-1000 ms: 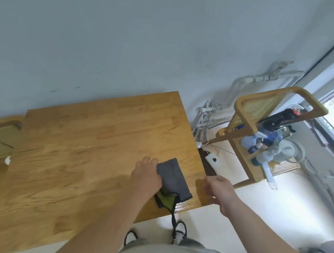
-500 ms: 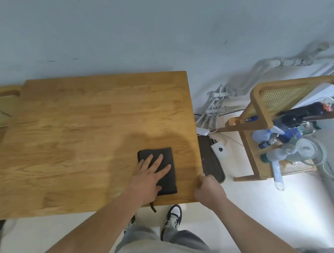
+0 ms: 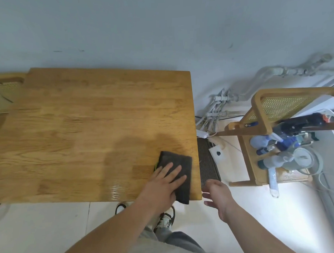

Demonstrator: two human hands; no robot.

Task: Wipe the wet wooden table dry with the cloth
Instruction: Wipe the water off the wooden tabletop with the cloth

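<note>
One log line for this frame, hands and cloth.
left hand: flat on cloth | cloth: table near-right corner, overhanging near edge | right hand: open, off table

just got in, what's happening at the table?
A person is wiping a wooden table with a dark cloth. The left hand lies flat on the cloth, fingers spread, at the near right corner, where the cloth overhangs the front edge a little. The right hand is open, off that corner, holding nothing. A glossy patch left of the cloth looks wet.
</note>
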